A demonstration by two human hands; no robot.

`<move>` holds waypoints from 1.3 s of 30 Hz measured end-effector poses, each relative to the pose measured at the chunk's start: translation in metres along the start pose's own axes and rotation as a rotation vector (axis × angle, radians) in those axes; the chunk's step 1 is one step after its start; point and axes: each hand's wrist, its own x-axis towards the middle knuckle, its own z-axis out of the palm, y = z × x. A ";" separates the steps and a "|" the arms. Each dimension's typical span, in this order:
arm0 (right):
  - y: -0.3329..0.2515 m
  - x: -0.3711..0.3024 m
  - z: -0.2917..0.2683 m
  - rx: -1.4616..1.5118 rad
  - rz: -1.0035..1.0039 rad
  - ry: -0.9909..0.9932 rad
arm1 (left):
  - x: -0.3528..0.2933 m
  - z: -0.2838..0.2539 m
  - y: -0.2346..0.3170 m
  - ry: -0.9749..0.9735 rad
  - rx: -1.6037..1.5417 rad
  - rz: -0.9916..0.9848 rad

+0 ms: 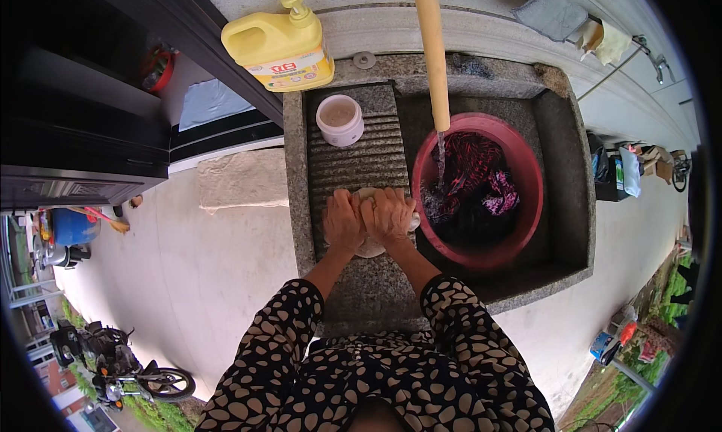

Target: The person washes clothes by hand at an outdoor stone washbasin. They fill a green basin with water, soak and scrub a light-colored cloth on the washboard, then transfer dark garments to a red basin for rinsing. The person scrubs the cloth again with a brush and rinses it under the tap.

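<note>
Frame centre: left hand and right hand both closed over pale cloth on ribbed washboard; steady, even pressure across ridges should work best, keeping strokes short of the whitish tub, upper centre.

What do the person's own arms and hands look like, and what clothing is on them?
The left hand and right hand are bare, without gloves. The left sleeve and right sleeve are black or very dark, with many beige, rounded, petal-like spots. Both end above the wrists, leaving part of each forearm uncovered.
</note>
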 end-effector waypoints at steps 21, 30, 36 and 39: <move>0.000 0.047 0.010 -0.240 0.118 0.052 | 0.037 0.012 0.008 -0.082 0.176 -0.012; 0.003 -0.072 -0.022 0.164 -0.125 0.214 | -0.062 -0.032 0.027 0.113 0.050 0.278; 0.012 -0.018 0.004 0.075 -0.082 0.080 | -0.025 -0.005 0.001 -0.069 0.105 0.130; 0.012 0.013 0.006 0.073 0.055 0.052 | -0.001 -0.004 0.007 -0.141 -0.032 -0.187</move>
